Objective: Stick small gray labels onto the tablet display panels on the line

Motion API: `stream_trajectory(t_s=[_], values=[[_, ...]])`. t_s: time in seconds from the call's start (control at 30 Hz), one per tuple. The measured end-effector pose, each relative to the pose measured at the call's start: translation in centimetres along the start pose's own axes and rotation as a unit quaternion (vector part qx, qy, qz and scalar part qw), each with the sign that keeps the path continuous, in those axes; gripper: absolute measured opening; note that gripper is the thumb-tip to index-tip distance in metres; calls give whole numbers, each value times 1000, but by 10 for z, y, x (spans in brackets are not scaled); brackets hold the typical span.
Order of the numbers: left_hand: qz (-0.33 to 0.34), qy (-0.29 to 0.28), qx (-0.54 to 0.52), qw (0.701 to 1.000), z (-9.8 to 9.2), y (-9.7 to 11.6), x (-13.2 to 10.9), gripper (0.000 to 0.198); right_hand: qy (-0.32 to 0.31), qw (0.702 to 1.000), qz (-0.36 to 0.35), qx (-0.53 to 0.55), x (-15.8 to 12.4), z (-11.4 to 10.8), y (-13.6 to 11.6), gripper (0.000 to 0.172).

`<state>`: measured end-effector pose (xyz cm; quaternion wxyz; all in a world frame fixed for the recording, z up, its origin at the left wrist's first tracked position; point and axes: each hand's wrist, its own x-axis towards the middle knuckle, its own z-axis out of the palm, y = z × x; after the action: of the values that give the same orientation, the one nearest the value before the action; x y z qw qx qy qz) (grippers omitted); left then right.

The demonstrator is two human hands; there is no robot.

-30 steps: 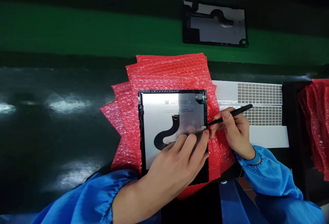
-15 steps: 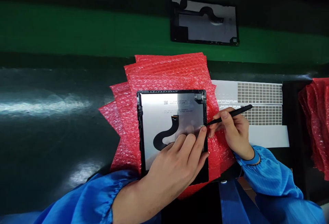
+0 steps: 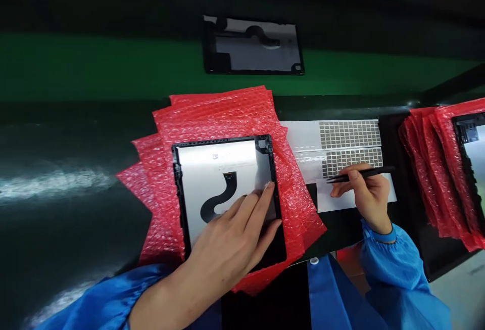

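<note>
While the left hand [image 3: 227, 241] rests palm-down on the screen panel [image 3: 200, 168], fingers partly spread and index fingertip near its right edge, the right hand [image 3: 366, 191] pinches a slim black tool [image 3: 379, 171] over the gridded sheets [image 3: 350, 135] (tip contact: can't tell). Panel lies on stacked red bubble wrap [image 3: 215, 118], black cable [image 3: 215, 201] showing; second panel [image 3: 250, 57] sits beyond, on green.

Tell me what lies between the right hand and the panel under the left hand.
In the head view, from the panel to the right hand: red bubble wrap, dark tabletop, white sheet, and the black tool's tip.
</note>
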<state>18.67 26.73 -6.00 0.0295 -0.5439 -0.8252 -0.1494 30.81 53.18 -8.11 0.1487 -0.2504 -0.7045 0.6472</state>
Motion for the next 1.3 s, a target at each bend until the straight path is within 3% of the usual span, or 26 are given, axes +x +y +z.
stream_trajectory(t_s=[0.13,0.2,0.33,0.4,0.53,0.73,0.93,1.07,1.13,1.23,1.3], values=[[16,2,35,999,-7,6,10,44,-49,993,54,-89,-32,-20,17,28],[59,-11,34,998,-5,14,17,48,-70,988,61,-123,-42,-22,27,30],[210,-122,-6,970,14,31,32,86,-90,982,44,-159,-49,-20,40,33],[240,-181,-5,954,25,36,37,100,-97,980,37,-169,-50,-19,42,34],[243,-241,2,940,33,38,42,105,-103,979,28,-176,-49,-18,38,33],[237,-258,-5,936,28,39,44,104,-107,977,16,-185,-48,-16,34,42],[240,-277,-17,930,30,37,49,108,-87,988,86,-93,-46,-16,37,33],[254,-265,-29,930,37,38,50,111,-46,991,120,-32,-45,-15,32,41],[254,-227,-24,940,34,39,46,108,-15,993,118,-15,-43,-14,24,41],[237,-122,-20,964,10,38,34,95,35,996,76,12,-33,-6,0,36],[224,-62,-26,972,-14,31,22,75,53,997,29,37,-22,9,-21,33]])
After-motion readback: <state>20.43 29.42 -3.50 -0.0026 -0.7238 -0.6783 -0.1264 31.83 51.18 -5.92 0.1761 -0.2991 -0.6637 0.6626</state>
